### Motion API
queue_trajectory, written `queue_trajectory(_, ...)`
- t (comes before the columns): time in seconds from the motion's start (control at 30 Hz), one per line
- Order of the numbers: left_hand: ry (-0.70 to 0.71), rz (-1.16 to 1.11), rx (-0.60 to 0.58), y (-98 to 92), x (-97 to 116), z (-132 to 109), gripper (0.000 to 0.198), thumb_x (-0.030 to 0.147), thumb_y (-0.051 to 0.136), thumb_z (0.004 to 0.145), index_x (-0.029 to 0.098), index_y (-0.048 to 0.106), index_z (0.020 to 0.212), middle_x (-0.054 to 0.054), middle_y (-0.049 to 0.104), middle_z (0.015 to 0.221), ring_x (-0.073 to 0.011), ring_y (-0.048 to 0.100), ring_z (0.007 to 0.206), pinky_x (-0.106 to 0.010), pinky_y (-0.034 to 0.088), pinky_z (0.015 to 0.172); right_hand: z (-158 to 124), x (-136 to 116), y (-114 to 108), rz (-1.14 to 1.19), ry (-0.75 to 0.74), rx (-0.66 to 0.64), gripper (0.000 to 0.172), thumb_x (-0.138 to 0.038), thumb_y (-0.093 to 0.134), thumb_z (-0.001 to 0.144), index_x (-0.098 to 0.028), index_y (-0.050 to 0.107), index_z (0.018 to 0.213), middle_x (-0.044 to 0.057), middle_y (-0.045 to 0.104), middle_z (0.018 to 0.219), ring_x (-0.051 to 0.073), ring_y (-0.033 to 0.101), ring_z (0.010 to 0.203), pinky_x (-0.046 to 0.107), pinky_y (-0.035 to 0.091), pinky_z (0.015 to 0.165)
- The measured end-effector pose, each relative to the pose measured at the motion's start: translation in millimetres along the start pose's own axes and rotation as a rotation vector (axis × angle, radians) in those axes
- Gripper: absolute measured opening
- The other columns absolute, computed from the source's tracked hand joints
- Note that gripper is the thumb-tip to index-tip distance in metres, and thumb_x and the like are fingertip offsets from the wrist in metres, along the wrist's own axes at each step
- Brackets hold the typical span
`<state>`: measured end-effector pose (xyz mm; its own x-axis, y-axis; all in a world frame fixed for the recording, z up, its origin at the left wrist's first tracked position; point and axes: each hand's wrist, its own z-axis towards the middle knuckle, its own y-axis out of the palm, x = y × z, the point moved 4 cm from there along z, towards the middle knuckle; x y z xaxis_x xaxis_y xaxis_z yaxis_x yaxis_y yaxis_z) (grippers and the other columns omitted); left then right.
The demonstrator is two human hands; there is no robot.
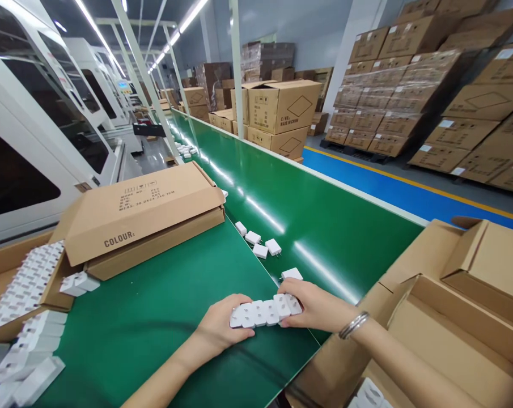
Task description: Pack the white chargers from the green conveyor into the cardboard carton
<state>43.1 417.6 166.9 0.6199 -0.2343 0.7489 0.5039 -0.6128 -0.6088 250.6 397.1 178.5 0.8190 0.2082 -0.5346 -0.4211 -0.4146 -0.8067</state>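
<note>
A row of several white plug adapters (265,310) lies on the green table (154,317) in front of me. My left hand (220,328) presses against the row's left end, fingers curled round it. My right hand (316,306), with a metal bracelet on the wrist, closes on the right end. Together the two hands squeeze the row. One more adapter (292,274) lies just beyond my right hand. Several loose adapters (258,243) sit further off on the green conveyor belt (316,226).
A flat cardboard box (141,218) marked COLOUR lies at left over a tray of adapters (22,283). More adapters (30,357) are piled at the lower left. Open cartons (452,306) stand at right. Stacked boxes (430,96) and white machines (35,124) line the hall.
</note>
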Motion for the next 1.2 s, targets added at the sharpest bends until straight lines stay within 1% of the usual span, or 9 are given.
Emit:
queue_trajectory(0.27,0.02,-0.033,-0.009,1.2,-12,-4,0.058,0.018,0.063,0.066,0.025,0.052,0.122,-0.005,0.061,0.122,-0.0236,0.06,0.102,-0.035,0.049,0.087,-5,-14,15,-0.172,-0.164,0.101,0.061,-0.052,0.069,0.075,-0.021,0.051,0.124,0.013,0.058,0.121,0.029,0.058,0.102,0.038,0.047,0.078)
queue_trajectory(0.37,0.001,-0.065,0.013,3.6,-19,-8,0.056,0.014,0.055,0.071,0.025,0.048,0.125,-0.005,0.06,0.118,-0.0169,0.06,0.081,-0.03,0.05,0.074,3,-34,22,-0.353,-0.281,0.095,0.056,-0.057,0.051,0.086,-0.018,0.049,0.126,0.014,0.061,0.112,0.027,0.06,0.089,0.034,0.044,0.062)
queue_trajectory(0.47,0.016,-0.08,0.044,4.7,-22,-10,0.041,0.014,0.054,0.075,0.024,0.054,0.115,-0.005,0.059,0.112,-0.0168,0.058,0.081,-0.028,0.049,0.07,11,-49,29,-0.487,-0.325,0.083,0.047,-0.051,0.042,0.093,-0.017,0.049,0.124,0.01,0.065,0.094,0.023,0.061,0.077,0.03,0.034,0.048)
queue_trajectory(0.57,0.05,-0.087,0.064,5.5,-22,-11,0.036,0.015,0.055,0.078,0.024,0.056,0.113,-0.004,0.058,0.109,-0.0176,0.057,0.085,-0.029,0.048,0.072,16,-53,31,-0.524,-0.313,0.078,0.043,-0.051,0.041,0.094,-0.021,0.05,0.123,0.008,0.066,0.088,0.021,0.062,0.07,0.029,0.027,0.044)
queue_trajectory(0.73,0.053,-0.069,0.095,8.2,-22,-8,0.036,0.014,0.055,0.077,0.023,0.058,0.111,-0.004,0.057,0.102,-0.0165,0.056,0.081,-0.028,0.048,0.071,22,-53,37,-0.46,-0.278,0.1,0.057,-0.062,0.037,0.09,-0.019,0.05,0.126,0.014,0.067,0.087,0.025,0.064,0.067,0.029,0.025,0.044)
queue_trajectory(0.93,0.092,-0.015,0.154,-8.4,-24,-16,0.062,0.02,0.061,0.073,0.026,0.044,0.132,-0.006,0.051,0.116,-0.0115,0.054,0.066,-0.028,0.05,0.061,19,-40,23,-0.16,-0.184,0.238,0.06,-0.069,0.04,0.085,-0.019,0.06,0.112,0.012,0.069,0.082,0.023,0.064,0.066,0.029,0.035,0.053)
queue_trajectory(1.1,0.15,0.259,0.637,-48.5,11,-41,0.034,0.033,0.047,0.088,0.024,0.051,0.121,-0.003,0.056,0.093,-0.0134,0.052,0.061,-0.028,0.049,0.058,-57,13,-11,0.303,0.13,0.513,0.067,-0.064,0.007,0.092,-0.02,0.057,0.102,0.006,0.068,0.075,0.019,0.062,0.059,0.03,0.045,0.052)
queue_trajectory(1.13,0.171,0.303,0.622,-42.9,25,-39,0.029,0.031,0.043,0.09,0.024,0.053,0.117,-0.003,0.057,0.092,-0.0144,0.054,0.064,-0.028,0.049,0.059,-78,23,-11,0.431,0.209,0.545,0.069,-0.062,0.002,0.092,-0.02,0.056,0.102,0.006,0.068,0.072,0.019,0.062,0.054,0.03,0.046,0.048)
queue_trajectory(1.2,0.253,0.399,0.387,-10.3,58,-20,0.027,0.024,0.036,0.093,0.025,0.055,0.111,-0.003,0.061,0.097,-0.0158,0.059,0.075,-0.028,0.051,0.068,-119,40,2,0.948,0.452,0.585,0.066,-0.07,0.014,0.089,-0.021,0.059,0.09,0.005,0.064,0.062,0.018,0.058,0.045,0.03,0.046,0.041)
